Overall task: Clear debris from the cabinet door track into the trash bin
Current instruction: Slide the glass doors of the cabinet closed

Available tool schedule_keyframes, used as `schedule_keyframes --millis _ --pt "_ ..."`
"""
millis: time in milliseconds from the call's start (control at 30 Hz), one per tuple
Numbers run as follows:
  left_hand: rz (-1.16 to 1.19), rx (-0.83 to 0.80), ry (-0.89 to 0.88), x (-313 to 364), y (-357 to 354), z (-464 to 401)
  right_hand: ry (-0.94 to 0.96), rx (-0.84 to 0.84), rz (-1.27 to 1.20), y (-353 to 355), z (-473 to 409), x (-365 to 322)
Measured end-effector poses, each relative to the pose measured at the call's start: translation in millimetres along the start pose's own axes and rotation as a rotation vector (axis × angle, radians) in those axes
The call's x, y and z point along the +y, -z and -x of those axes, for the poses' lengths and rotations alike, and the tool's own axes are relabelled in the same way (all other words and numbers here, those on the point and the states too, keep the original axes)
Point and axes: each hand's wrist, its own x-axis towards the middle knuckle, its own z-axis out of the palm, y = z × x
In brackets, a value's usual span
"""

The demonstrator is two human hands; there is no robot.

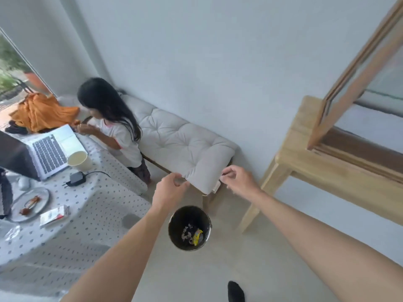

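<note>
A round black trash bin (175, 216) stands on the pale floor below both hands, with bits of debris and a yellow wrapper at its bottom. My left hand (168, 190) hovers just above and left of the bin, fingers loosely curled with nothing visible in them. My right hand (236, 178) hangs above and right of the bin, thumb and fingers pinched together; whether anything small sits between them cannot be made out. The wooden cabinet (322, 162) with its glass door frame (357, 68) and track (357, 158) stands at the right.
A cushioned bench (185, 140) runs along the wall behind the bin. A person with long dark hair (113, 120) stands between it and a table (93, 205) at left holding a laptop, cup, charger, plate and packet. My dark-socked foot (235, 292) is at the bottom.
</note>
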Motion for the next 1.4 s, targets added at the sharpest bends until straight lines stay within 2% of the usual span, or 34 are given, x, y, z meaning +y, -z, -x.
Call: schedule_keyframes --millis 300,600,833,1067,1267,1400 --pt "-0.007 -0.105 -0.341 138.6 1.2 54.0 0.016 0.339 -0.132 138.5 101.5 -28.8" --pt "-0.054 -0.174 -0.561 255.5 -58.2 84.0 -0.054 0.647 -0.203 265.8 176.3 35.0" --pt "-0.057 -0.232 -0.678 320.4 -111.5 89.4 -0.08 0.779 -0.256 330.0 203.1 86.1" --pt "-0.048 -0.252 -0.743 355.4 -157.4 88.1 -0.082 0.994 0.153 373.9 212.3 134.4" --pt "0.049 -0.258 -0.757 360.9 -176.5 84.2 -0.161 0.951 0.51 383.9 208.2 166.3" --pt "0.059 -0.283 -0.759 356.2 -178.3 82.8 -0.147 0.912 0.617 382.7 197.0 168.2"
